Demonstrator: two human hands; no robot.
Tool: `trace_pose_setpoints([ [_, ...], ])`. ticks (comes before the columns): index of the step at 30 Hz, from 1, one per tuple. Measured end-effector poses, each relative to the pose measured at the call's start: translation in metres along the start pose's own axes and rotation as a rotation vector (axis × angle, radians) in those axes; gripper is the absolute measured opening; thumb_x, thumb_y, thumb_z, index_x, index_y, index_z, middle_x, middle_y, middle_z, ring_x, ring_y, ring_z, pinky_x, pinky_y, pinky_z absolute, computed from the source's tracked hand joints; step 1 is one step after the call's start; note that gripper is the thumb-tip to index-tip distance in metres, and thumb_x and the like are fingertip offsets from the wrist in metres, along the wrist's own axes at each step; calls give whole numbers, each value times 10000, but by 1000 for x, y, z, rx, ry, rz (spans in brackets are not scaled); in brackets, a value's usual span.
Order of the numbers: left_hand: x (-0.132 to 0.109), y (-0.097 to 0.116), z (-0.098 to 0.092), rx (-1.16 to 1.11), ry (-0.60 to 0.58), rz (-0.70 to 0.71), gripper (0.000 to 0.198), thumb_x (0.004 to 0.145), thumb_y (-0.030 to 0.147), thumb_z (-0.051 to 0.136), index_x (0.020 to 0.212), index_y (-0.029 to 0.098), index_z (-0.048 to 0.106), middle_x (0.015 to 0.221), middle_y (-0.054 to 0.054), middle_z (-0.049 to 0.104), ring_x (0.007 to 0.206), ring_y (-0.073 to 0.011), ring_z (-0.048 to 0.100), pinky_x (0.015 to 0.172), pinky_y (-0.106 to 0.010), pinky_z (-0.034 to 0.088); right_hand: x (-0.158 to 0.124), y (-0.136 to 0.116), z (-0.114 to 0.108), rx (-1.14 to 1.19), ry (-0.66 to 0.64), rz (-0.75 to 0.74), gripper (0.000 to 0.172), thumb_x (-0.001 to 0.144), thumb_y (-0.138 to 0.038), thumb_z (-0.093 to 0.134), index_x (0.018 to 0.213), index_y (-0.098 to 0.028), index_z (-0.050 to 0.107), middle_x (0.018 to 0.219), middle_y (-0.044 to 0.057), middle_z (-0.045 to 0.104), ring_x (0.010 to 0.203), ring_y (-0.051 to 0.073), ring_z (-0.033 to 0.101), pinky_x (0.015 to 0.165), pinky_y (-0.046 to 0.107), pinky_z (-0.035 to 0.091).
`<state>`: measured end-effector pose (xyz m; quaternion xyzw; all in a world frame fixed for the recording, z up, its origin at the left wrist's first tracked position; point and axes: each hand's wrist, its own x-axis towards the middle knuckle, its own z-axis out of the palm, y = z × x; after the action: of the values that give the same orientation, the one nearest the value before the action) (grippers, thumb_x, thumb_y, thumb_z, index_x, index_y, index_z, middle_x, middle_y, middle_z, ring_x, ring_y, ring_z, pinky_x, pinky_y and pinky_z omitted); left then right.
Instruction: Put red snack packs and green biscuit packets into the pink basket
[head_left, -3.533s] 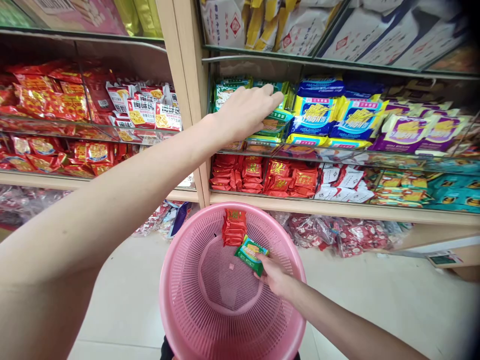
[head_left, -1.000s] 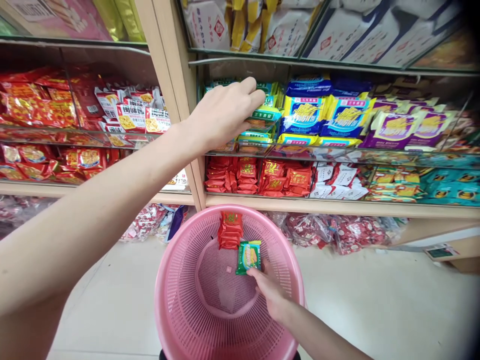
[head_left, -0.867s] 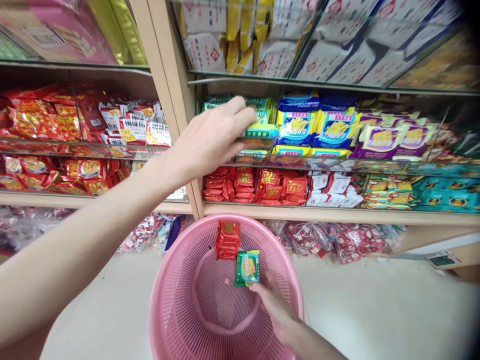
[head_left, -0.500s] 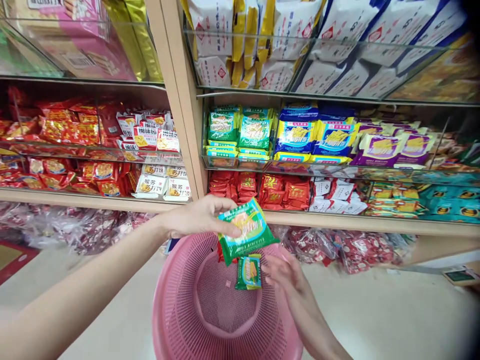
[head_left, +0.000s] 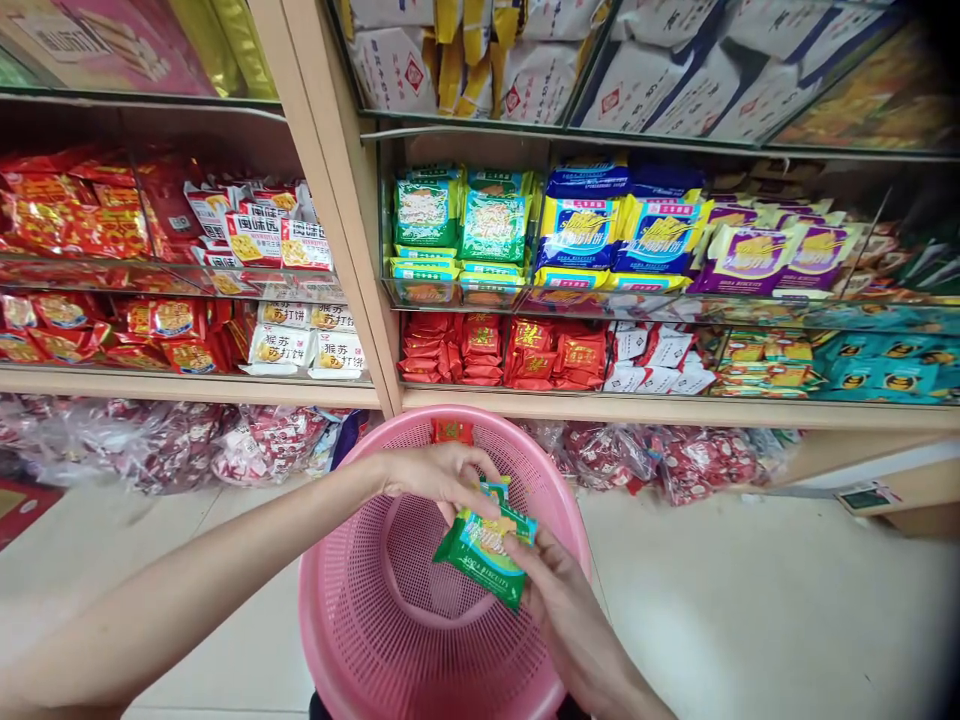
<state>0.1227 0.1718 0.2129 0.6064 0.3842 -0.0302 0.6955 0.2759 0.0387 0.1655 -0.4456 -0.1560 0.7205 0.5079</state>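
Glass-front shelf [head_left: 637, 304] w/ green pkts [head_left: 495, 220], blue-yellow pkts [head_left: 577, 230], purple pkts [head_left: 750, 257]

head view | above pink basket [head_left: 435, 655], near | facing forward and down | shelves [head_left: 660, 405] beyond

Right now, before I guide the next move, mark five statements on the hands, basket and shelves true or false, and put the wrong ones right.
1. The left hand and the right hand both touch one green packet. True.
2. The pink basket is filled to its rim. False: much of its mesh bottom shows.
3. A red packet shows inside the basket, at its far side. True.
4. The left hand is up among the shelves. False: it is down over the basket.
5. In this view, the blue-and-yellow packets are right of the shelved green packets. True.
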Motion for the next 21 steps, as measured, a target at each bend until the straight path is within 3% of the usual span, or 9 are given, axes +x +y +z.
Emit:
trace_pose_setpoints([
  [4,5,-24,5,-160,95,-56,496,565,428,821,908,174,568,740,25,600,687,-107,587,614,-228,478,-5,26,-10,169,180,206,398,596,-317,821,915,-196,615,987,60,731,894,196,671,787,308,528],
  [6,12,-33,7,-120,104,-42,382,618,400,783,826,152,581,700,32,581,634,-82,556,578,-198,446,-4,32,-13,242,235,268,418,536,-302,850,850,-189,598,919,66,741,820,188,679,723,291,534],
  [9,27,-34,11,268,164,51,232,773,356,618,791,125,607,634,37,554,546,-67,503,514,-184,407,1,32,-15,289,284,281,430,514,-253,855,833,-173,578,839,63,737,734,162,666,664,267,532],
  [12,45,-20,15,634,231,121,172,814,260,534,782,115,622,670,10,603,570,-89,524,513,-193,409,8,29,-16,341,314,263,377,571,-197,814,866,-156,582,777,39,714,693,138,644,665,256,540],
  [16,69,-3,20,880,225,186,133,792,136,532,692,124,619,739,-36,653,695,-139,564,640,-241,451,21,31,-19,386,364,267,212,714,-174,694,889,-149,575,768,30,673,744,147,632,772,343,561],
  [21,96,-9,20,1142,218,210,135,804,140,548,705,116,637,794,-99,682,688,-186,595,627,-291,478,36,42,-19,379,406,333,143,788,-211,625,888,-150,543,830,60,634,841,186,619,787,426,558],
])
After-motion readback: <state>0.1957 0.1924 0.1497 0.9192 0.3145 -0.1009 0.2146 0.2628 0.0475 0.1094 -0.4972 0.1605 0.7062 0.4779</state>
